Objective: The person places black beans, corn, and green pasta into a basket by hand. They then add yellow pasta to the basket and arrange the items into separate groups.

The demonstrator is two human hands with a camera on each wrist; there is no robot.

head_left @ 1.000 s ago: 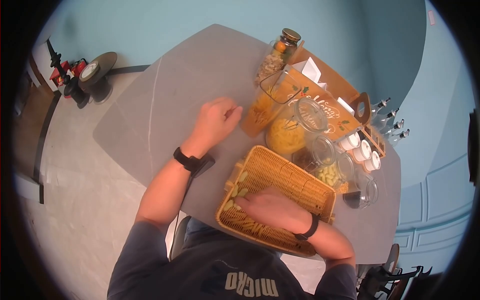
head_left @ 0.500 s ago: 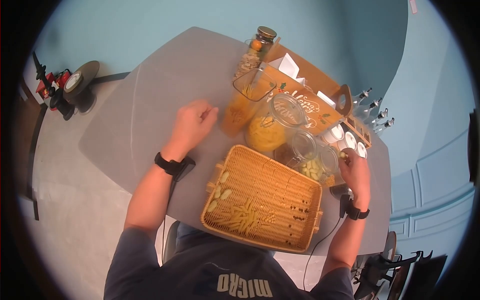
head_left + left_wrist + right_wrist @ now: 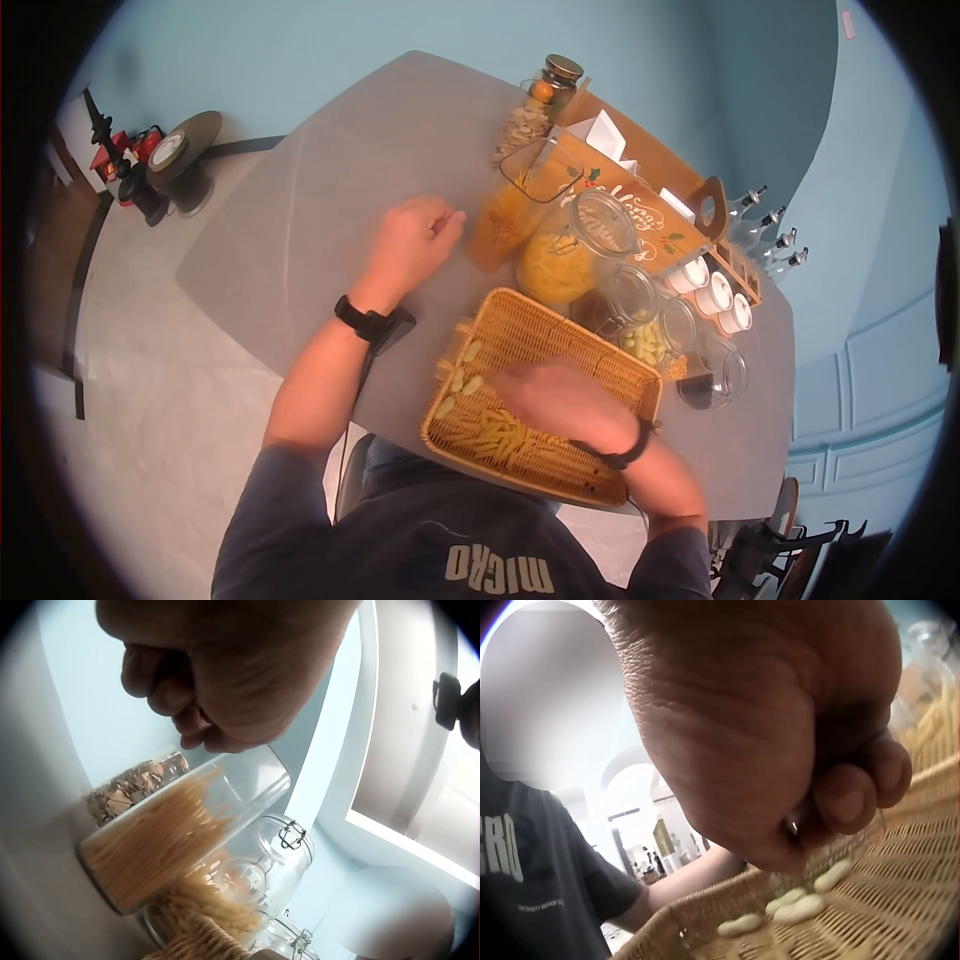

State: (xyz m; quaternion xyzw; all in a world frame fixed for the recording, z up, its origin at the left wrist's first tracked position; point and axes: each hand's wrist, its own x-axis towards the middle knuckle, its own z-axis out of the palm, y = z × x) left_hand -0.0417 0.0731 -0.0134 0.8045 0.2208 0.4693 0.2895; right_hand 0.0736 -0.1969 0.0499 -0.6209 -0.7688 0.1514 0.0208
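Okay so there's a lot crowded around the wicker basket [image 3: 545,335]. Along its far side you've got the tall spaghetti container [image 3: 505,222], a clip-top jar of yellow pasta [image 3: 556,268], then smaller jars, including the one with pale pieces [image 3: 648,342] and one with dark contents [image 3: 702,390]. Behind those sits a brown carrier with printed lettering [image 3: 640,210], white tubs [image 3: 714,294] to its right, so that side's pretty boxed in. The basket is on the grey table [image 3: 300,230], its near rim right by the table edge and the person's shirt [image 3: 440,530]. More tabletop stretches off past the left hand [image 3: 412,245], which is near the spaghetti container, fingers loosely curled with nothing visible in them. The right hand [image 3: 565,400] is over the basket, between its rims, fingers curled in close to the thumb; can't tell if anything's pinched in there. Basket looks woven, honey-coloured and rectangular, with pale oval pieces [image 3: 472,385] toward the left end and a loose heap of short yellow pasta [image 3: 500,437] near the front rim.
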